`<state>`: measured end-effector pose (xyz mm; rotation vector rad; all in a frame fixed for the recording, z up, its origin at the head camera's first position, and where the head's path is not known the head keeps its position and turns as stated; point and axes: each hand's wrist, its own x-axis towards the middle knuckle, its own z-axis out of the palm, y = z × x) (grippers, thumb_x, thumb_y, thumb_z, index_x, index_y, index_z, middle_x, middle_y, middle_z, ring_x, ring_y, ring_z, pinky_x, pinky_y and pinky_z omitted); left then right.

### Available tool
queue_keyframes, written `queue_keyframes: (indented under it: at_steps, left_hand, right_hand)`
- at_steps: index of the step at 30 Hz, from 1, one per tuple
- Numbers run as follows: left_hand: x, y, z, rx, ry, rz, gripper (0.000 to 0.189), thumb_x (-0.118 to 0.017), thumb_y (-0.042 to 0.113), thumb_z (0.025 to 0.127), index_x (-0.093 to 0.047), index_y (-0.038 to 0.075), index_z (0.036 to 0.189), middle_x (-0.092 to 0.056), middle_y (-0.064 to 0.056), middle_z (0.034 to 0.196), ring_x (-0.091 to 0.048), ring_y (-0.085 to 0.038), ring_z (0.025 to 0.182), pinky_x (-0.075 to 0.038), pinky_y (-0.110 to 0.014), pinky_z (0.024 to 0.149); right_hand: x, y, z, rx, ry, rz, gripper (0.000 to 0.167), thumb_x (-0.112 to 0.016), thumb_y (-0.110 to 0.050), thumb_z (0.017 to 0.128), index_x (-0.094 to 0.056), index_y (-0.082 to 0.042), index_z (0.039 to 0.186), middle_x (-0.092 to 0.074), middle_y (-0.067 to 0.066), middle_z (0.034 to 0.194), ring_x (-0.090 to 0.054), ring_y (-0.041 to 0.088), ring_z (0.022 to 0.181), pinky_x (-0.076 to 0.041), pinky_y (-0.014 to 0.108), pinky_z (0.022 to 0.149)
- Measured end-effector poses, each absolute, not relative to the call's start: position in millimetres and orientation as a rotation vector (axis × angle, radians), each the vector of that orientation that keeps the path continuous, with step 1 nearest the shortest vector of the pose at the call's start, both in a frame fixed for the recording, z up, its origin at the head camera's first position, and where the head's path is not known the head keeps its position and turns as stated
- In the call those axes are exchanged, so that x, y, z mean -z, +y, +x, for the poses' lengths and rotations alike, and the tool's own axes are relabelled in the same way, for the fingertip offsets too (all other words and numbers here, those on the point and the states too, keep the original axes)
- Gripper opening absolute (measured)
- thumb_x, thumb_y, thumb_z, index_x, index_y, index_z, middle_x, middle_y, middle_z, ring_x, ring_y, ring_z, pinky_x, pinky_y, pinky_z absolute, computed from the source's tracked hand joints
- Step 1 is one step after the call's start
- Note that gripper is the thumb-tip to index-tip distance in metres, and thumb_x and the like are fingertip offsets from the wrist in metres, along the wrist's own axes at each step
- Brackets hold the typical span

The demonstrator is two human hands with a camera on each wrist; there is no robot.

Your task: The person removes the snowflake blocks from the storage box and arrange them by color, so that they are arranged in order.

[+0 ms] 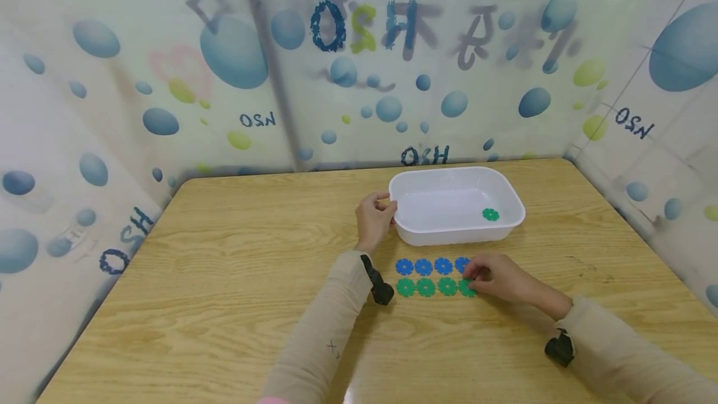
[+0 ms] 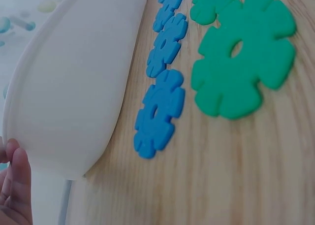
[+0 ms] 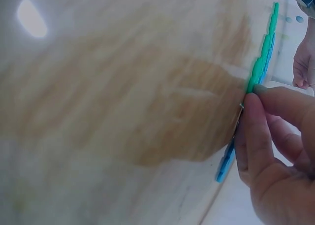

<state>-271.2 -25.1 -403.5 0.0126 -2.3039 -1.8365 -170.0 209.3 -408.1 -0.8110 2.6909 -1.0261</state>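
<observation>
A white plastic basin [image 1: 457,235] stands on the table, a green snowflake disc [image 1: 490,214] inside it. My left hand [image 1: 373,222] pinches the basin's left rim between thumb and fingers. In front of the basin lies a row of several blue snowflake discs [image 1: 423,267]. Nearer to me runs a matching row of green snowflake discs [image 1: 426,287]. My right hand [image 1: 502,276] is at the right end of both rows. Its thumb and index finger pinch the edge of the last green disc [image 1: 467,288], as the right wrist view shows, and partly hide the last blue disc [image 1: 462,264].
The wood-grain table [image 1: 235,279] stretches to both sides of the rows. Behind and beside it hang printed curtains [image 1: 359,111] with blue and green dots. Dark straps with camera mounts [image 1: 381,288] sit on both wrists.
</observation>
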Motion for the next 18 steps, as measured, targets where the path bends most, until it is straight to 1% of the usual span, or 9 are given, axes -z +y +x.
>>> queue_keyframes:
  at_steps: [5, 11, 15, 18]
  left_hand:
    - [403, -25, -271, 1.840, -2.305, 0.007, 0.027, -0.062, 0.007, 0.080, -0.060, -0.003, 0.106, -0.057, -0.009, 0.065, -0.061, -0.031, 0.057, -0.048, -0.021, 0.042]
    - [404, -26, -271, 1.827, -2.313, 0.007, 0.028, -0.062, 0.008, 0.080, -0.060, -0.002, 0.106, -0.057, -0.009, 0.066, -0.060, -0.024, 0.052, -0.048, -0.022, 0.042]
    - [404, -26, -271, 1.836, -2.312, 0.009, 0.027, -0.062, 0.008, 0.080, -0.060, -0.002, 0.106, -0.057, -0.009, 0.066, -0.059, -0.021, 0.051, -0.049, -0.023, 0.043]
    - [404, -26, -271, 1.844, -2.315, 0.017, 0.027, -0.062, 0.008, 0.081, -0.060, -0.002, 0.106, -0.057, -0.009, 0.067, -0.058, -0.019, 0.050, -0.050, -0.025, 0.045]
  right_hand:
    - [409, 211, -170, 1.010, 2.703, -0.816, 0.010, -0.066, 0.002, 0.074, -0.061, -0.003, 0.082, -0.058, -0.001, 0.076, -0.051, 0.005, 0.069, -0.047, 0.021, 0.060]
    - [408, 211, -171, 1.014, 2.694, -0.815, 0.009, -0.066, -0.001, 0.075, -0.062, -0.004, 0.082, -0.058, -0.002, 0.077, -0.052, 0.006, 0.069, -0.048, 0.021, 0.060]
    - [398, 216, -173, 1.031, 2.711, -0.754, 0.008, -0.064, -0.004, 0.078, -0.062, -0.003, 0.085, -0.057, -0.003, 0.078, -0.052, 0.006, 0.071, -0.048, 0.022, 0.062]
    - [384, 222, -177, 1.073, 2.748, -0.747, 0.009, -0.064, -0.005, 0.080, -0.061, -0.001, 0.087, -0.058, -0.002, 0.079, -0.053, 0.007, 0.071, -0.049, 0.023, 0.063]
